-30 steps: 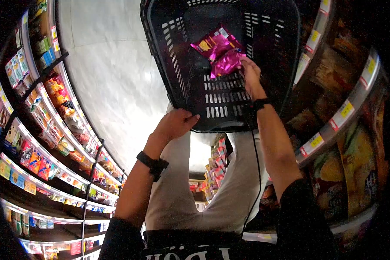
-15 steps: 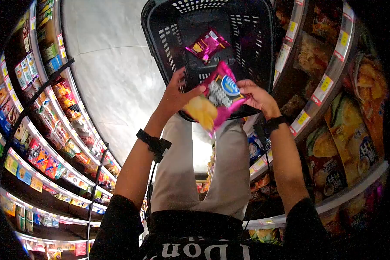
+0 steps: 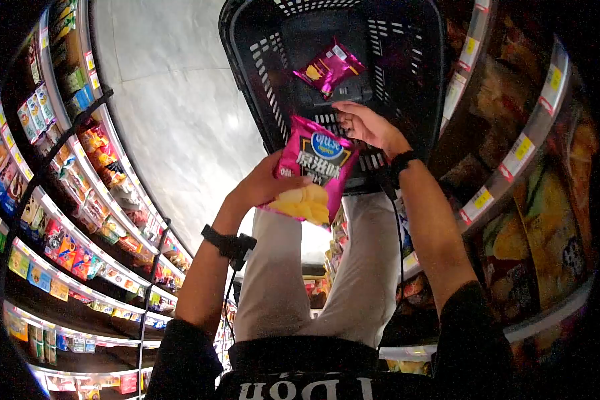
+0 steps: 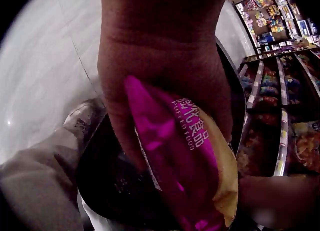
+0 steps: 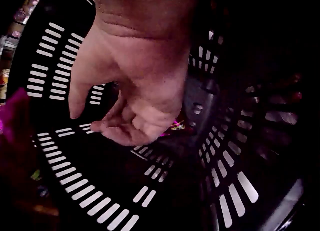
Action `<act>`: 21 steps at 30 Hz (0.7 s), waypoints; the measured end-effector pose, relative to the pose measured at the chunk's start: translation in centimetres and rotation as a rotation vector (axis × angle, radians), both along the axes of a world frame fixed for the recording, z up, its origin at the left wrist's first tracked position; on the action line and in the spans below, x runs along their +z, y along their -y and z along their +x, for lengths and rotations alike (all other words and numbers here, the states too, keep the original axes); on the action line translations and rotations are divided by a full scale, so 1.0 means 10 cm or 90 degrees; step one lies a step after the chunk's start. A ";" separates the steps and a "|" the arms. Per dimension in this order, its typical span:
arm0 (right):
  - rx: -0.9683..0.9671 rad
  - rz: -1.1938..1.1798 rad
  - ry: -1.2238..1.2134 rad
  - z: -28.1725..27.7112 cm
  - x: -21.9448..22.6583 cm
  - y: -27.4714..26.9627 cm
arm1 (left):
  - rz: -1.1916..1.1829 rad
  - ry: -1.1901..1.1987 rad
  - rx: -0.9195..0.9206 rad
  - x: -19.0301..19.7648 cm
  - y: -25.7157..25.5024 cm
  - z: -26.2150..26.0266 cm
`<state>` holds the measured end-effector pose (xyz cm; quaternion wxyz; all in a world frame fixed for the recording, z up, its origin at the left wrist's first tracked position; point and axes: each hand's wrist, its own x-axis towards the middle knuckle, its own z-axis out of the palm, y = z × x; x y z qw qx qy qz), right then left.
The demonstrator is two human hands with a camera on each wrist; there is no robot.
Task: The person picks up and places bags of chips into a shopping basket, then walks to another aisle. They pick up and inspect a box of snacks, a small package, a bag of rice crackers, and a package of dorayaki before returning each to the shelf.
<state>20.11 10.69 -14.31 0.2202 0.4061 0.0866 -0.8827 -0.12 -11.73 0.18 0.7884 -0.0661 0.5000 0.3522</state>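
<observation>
the left hand (image 3: 263, 183) grips a magenta potato-chip bag (image 3: 323, 167) by one side, thumb across the printed front, in the air above the light trousers (image 3: 280, 273); just beside it, the right hand (image 3: 372, 127) hangs over a black shopping basket (image 3: 241, 47), fingers loosely bent, thumb apart from them, holding nothing; farther in, a second magenta chip bag (image 3: 330, 68) lies on the basket's bottom; packed snack shelves (image 3: 67, 247) line the left, beyond the pale floor (image 3: 170, 87).
</observation>
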 end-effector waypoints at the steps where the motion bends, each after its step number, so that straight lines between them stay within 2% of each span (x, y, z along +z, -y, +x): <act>1: 0.007 0.076 0.059 0.00 -0.13 0.05 | 0.015 -0.049 -0.043 -0.01 0.02 -0.03; 2: 0.014 0.151 0.118 0.00 -0.27 0.12 | 0.012 -0.049 -0.041 -0.03 0.05 -0.05; 4: 0.022 0.162 0.166 -0.07 -0.60 0.20 | 0.038 -0.089 -0.124 -0.03 0.11 -0.13; 5: 0.042 0.220 0.211 -0.09 -0.74 0.26 | 0.057 -0.120 -0.145 0.02 0.10 -0.18; 7: 0.065 0.298 0.271 -0.16 -0.98 0.36 | 0.038 -0.111 -0.132 0.06 0.20 -0.23; 10: 0.069 0.296 0.263 -0.18 -1.44 0.49 | 0.025 -0.115 -0.138 0.09 0.19 -0.39; 11: 0.129 0.324 0.259 -0.28 -1.38 0.50 | 0.027 -0.125 -0.154 0.13 0.17 -0.44; 12: 0.136 0.314 0.262 -0.28 -1.44 0.58 | 0.027 -0.133 -0.170 0.14 0.16 -0.46; 14: 0.198 0.339 0.200 -0.21 -1.78 0.75 | 0.037 -0.137 -0.177 0.10 0.22 -0.45; 16: 0.179 0.317 0.167 -0.17 -1.97 0.87 | 0.031 -0.094 -0.113 0.07 0.23 -0.43; 17: 0.186 0.322 0.192 -0.19 -2.00 0.91 | -0.044 0.005 -0.017 0.13 0.15 -0.44; 21: 0.177 0.307 0.234 -0.22 -2.10 0.95 | -0.040 0.009 0.007 0.12 0.05 -0.42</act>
